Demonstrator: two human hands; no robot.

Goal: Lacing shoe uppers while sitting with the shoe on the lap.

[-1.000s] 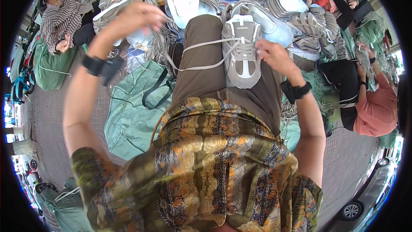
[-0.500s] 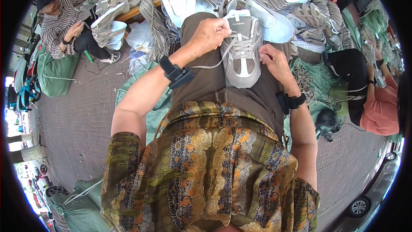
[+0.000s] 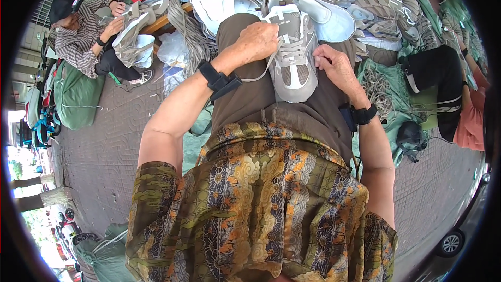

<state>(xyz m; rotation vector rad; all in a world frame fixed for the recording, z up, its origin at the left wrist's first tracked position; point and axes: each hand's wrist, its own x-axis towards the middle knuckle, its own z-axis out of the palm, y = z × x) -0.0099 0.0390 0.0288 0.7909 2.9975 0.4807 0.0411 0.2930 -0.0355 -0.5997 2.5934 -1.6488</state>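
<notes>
A grey and white shoe upper (image 3: pixel 294 73) lies across my brown-trousered thighs, toe toward me, with a pale shoelace (image 3: pixel 291 52) crossing its front. My left hand (image 3: pixel 255 43) is closed at the upper's left eyelet edge, thumb and fingers pinched together by the lace. A loose length of lace trails from below that hand over my left thigh. My right hand (image 3: pixel 335 70) has its thumb and fingers pinched at the upper's right edge; whatever is between them is too small to make out.
Stacked shoe uppers (image 3: pixel 210 6) and another white-lined upper (image 3: pixel 329 15) sit just beyond my knees. Bundled laces (image 3: pixel 377 91) lie on green sheeting at right. A co-worker in a striped shirt (image 3: pixel 78 44) handles uppers at left; another in pink (image 3: pixel 469 125) sits at right.
My left fingers have closed in lower against the upper's left edge. My right hand keeps its pinch beside the upper. The whole view has shifted slightly, and the striped-shirt co-worker's hands have risen.
</notes>
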